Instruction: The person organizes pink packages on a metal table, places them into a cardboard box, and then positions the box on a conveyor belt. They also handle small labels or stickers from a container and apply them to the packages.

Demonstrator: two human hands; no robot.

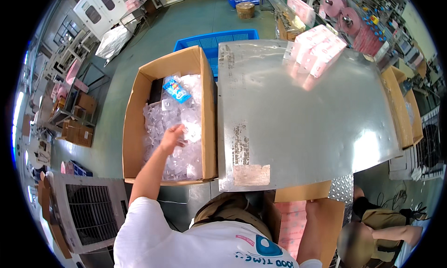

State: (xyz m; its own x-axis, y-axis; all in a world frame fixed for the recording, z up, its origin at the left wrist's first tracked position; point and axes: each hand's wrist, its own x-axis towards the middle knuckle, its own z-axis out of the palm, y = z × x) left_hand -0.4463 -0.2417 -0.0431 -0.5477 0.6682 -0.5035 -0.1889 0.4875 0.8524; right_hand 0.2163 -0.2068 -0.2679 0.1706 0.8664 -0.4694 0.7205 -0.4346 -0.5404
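Observation:
My left hand (173,137) is down in a tall cardboard box (132,128), among a heap of clear plastic pieces (179,163). Its fingers are curled in. Whatever they pinch blends with the glossy pieces around it. A blue printed packet (177,90) lies on the heap farther back. At the lower right, my right hand (313,207) reaches to the far side of an open carton (333,221), close to its raised flap (302,192). Rows of pink packs (292,226) sit inside this carton. The fingers of that hand are mostly hidden.
A metal table (298,123) spans the right, with pink-and-white packs (319,49) at its back. Blue crates (214,39) stand behind the box. A grey grilled unit (91,214) is at the lower left. Another person (382,235) is close by at the lower right.

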